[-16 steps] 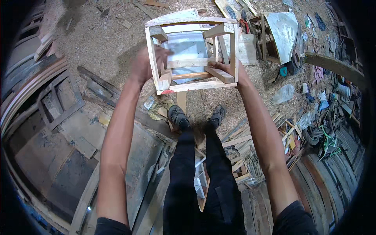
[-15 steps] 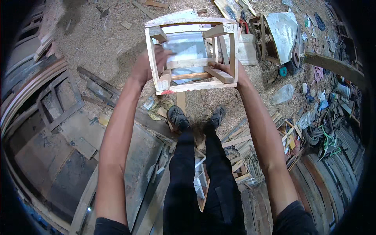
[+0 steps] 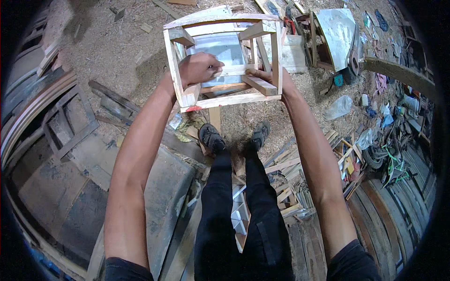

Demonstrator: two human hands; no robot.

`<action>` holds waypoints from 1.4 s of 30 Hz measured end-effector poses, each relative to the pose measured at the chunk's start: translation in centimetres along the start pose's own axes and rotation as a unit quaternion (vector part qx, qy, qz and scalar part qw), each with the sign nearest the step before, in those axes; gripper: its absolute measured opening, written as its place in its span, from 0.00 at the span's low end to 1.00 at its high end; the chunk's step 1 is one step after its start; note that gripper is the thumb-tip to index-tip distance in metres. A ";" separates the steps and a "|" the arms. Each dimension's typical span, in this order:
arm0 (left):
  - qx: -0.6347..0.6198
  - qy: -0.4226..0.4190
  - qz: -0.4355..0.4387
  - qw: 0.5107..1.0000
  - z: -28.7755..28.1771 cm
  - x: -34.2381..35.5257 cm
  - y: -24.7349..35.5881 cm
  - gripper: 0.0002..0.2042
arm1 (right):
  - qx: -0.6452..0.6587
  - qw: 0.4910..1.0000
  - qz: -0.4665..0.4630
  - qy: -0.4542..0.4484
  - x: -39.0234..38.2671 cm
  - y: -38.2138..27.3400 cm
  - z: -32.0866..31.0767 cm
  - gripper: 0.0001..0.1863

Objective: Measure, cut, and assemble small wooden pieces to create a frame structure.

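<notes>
A pale wooden frame (image 3: 229, 98), box-like with a curved top rail and a red mark at its lower left corner, is held up before me. My right hand (image 3: 285, 83) grips its right side, thumb inside by the short slanted block and fingers mostly hidden behind the upright. Inside the frame, my left hand (image 3: 200, 68) is closed with its fingertips together, covering the left end of the middle crossbar (image 3: 234, 70). Whatever it pinches is hidden. Through the frame shows a light grey-blue sheet (image 3: 218, 47).
Sawdust and wood scraps cover the ground. A metal-topped wooden piece (image 3: 335, 35) stands at far right, near a dark beam (image 3: 398, 76). Offcuts (image 3: 293, 187) pile by my right leg. Worn boards (image 3: 159, 192) lie at left, and a clear plastic bag (image 3: 338, 107) rests at right.
My left hand, blurred and with fingers extended earlier, has moved right into the frame and closed at the crossbar. The frame has shifted slightly left. My right hand keeps its grip.
</notes>
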State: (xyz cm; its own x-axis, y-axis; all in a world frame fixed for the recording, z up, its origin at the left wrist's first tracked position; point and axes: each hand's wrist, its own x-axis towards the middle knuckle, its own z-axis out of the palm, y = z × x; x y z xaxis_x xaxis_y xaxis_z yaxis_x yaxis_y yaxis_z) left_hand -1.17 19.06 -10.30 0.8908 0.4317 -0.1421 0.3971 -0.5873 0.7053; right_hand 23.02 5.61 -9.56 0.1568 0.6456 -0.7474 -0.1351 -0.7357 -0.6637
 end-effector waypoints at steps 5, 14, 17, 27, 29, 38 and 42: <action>0.006 -0.060 -0.020 0.998 -0.1 0.1 -0.7 0.12 | 0.042 0.999 0.024 0.002 0.4 0.0 -0.1 0.19; -0.025 -0.079 -0.074 0.994 -0.4 0.1 -0.8 0.11 | 0.043 0.997 -0.022 -0.052 0.9 -0.6 0.0 0.17; -0.032 -0.078 -0.091 0.992 -1.0 0.4 -0.4 0.11 | 0.039 0.997 -0.030 -0.061 0.6 -0.9 -0.1 0.18; -0.072 -0.127 -0.096 0.985 -0.8 0.8 -1.4 0.12 | 0.058 0.992 -0.068 -0.085 2.0 0.8 -0.1 0.16; -0.080 -0.116 -0.093 0.986 -0.4 0.3 -1.9 0.12 | 0.067 0.990 -0.084 -0.087 2.0 0.9 0.3 0.17; 0.031 -0.011 0.000 0.999 0.6 -0.5 -0.9 0.13 | 0.000 0.993 -0.114 -0.014 1.1 0.9 1.0 0.19; 0.052 0.028 0.014 0.998 1.1 -0.2 -0.6 0.15 | -0.040 0.989 -0.138 -0.026 1.2 0.9 0.4 0.18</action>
State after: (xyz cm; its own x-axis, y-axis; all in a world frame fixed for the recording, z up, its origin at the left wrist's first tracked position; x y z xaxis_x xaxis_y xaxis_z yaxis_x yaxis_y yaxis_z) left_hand -1.33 18.60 -11.49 0.8897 0.4491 -0.0825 0.3952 -0.6667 0.6319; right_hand 22.73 5.81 -11.03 0.1267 0.8316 -0.5407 -0.0169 -0.5432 -0.8395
